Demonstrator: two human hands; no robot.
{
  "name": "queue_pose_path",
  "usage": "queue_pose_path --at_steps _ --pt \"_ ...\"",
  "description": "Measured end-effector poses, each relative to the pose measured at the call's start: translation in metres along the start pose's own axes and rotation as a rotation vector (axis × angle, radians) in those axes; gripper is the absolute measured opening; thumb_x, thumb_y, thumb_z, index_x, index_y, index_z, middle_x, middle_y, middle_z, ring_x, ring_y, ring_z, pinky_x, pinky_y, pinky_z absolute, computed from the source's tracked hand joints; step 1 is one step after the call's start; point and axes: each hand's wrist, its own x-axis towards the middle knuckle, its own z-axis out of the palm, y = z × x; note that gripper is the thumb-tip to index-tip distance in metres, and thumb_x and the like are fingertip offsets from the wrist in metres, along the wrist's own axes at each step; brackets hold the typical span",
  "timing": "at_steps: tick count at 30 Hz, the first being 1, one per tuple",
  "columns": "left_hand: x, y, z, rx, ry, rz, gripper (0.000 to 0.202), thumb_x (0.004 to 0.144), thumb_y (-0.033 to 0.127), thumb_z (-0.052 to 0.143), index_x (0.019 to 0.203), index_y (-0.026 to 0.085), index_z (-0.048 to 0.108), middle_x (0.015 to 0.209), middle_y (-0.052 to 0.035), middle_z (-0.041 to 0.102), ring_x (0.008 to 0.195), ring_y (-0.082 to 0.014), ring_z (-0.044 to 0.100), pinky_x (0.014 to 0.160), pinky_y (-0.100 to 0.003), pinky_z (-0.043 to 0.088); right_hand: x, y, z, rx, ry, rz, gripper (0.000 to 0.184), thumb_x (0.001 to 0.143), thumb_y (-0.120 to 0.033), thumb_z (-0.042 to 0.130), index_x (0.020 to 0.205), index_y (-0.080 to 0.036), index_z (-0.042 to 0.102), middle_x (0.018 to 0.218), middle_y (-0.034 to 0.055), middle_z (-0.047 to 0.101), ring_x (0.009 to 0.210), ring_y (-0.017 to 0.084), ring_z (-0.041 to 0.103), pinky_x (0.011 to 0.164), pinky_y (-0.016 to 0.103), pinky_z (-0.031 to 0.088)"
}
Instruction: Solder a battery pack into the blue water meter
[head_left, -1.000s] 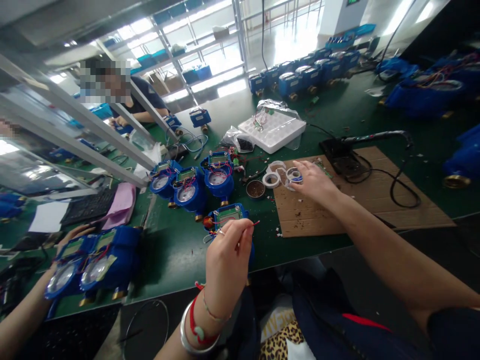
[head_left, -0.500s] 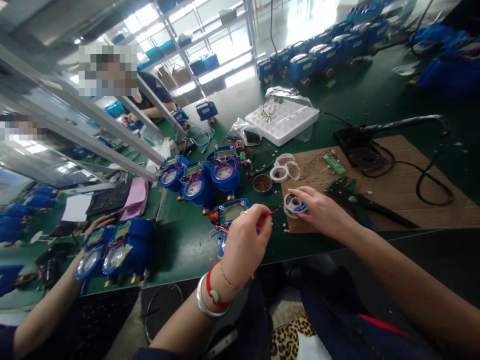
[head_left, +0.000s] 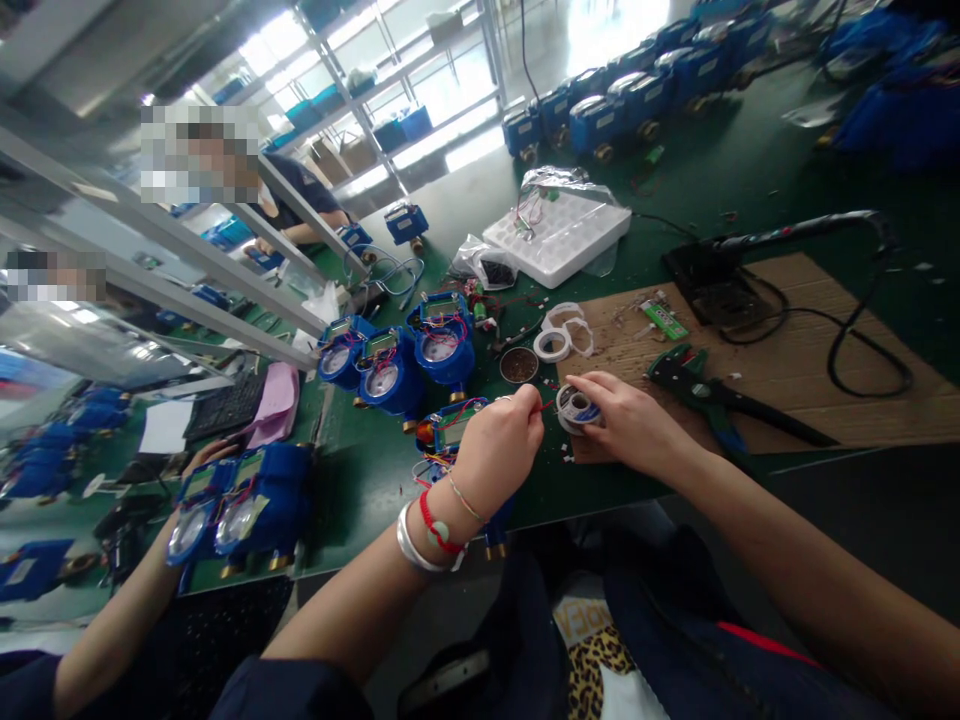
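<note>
At the near edge of the bench, the left hand [head_left: 499,445] is raised over a blue meter [head_left: 448,425] with an open top, its fingers pinched together on a thin red wire [head_left: 541,407] that rises from the meter. Just beside it, the right hand [head_left: 630,425] has its fingers closed round a small solder spool [head_left: 576,408], which sits at the near left corner of a cardboard sheet [head_left: 795,350] and almost meets the wire's tip. A green-handled wire stripper [head_left: 694,388] lies on the cardboard to the right of that hand. Towards the near left corner of the bench, a co-worker's hand [head_left: 201,456] rests on a pair of blue meters [head_left: 236,510]. Further in stand a small round tin [head_left: 518,365], rolls of white tape [head_left: 559,340] and three more meters [head_left: 390,368] in a row. Beyond these are a black soldering stand [head_left: 712,285] and a white foam tray [head_left: 570,245], and a long line of blue meters [head_left: 615,105] runs along the far edge.
</note>
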Motion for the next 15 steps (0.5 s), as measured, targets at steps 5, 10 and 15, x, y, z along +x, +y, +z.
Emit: queue_pose_path --at_steps 5,10,15 --pt "0.0027 -0.0009 0.0021 0.117 -0.032 0.035 0.015 0.095 0.020 0.042 0.099 0.018 0.057 0.084 -0.0052 0.071 0.078 -0.0205 0.070 0.066 -0.027 0.048 0.0004 -0.0008 0.0005 -0.027 -0.001 -0.001 0.059 0.082 -0.017 0.058 0.139 -0.012 0.047 0.133 0.0126 0.053 0.116 0.027 0.057 0.104 0.041 0.047" --pt "0.0028 -0.0019 0.0044 0.190 -0.079 0.076 0.016 0.096 0.020 0.040 0.101 0.017 0.055 0.084 -0.0067 0.072 0.077 -0.0213 0.071 0.064 -0.028 0.048 -0.0001 0.0022 0.0040 -0.025 0.003 -0.021 0.060 0.082 -0.018 0.058 0.140 -0.015 0.046 0.133 0.0125 0.053 0.118 0.028 0.056 0.105 0.042 0.047" --pt "0.0027 -0.0067 0.0080 0.207 -0.063 0.074 0.015 0.096 0.020 0.041 0.102 0.018 0.054 0.085 -0.0068 0.071 0.077 -0.0218 0.070 0.064 -0.029 0.048 -0.0015 0.0030 0.0054 0.003 0.010 -0.018 0.061 0.082 -0.016 0.057 0.141 -0.016 0.045 0.136 0.0114 0.051 0.123 0.027 0.053 0.108 0.042 0.045"
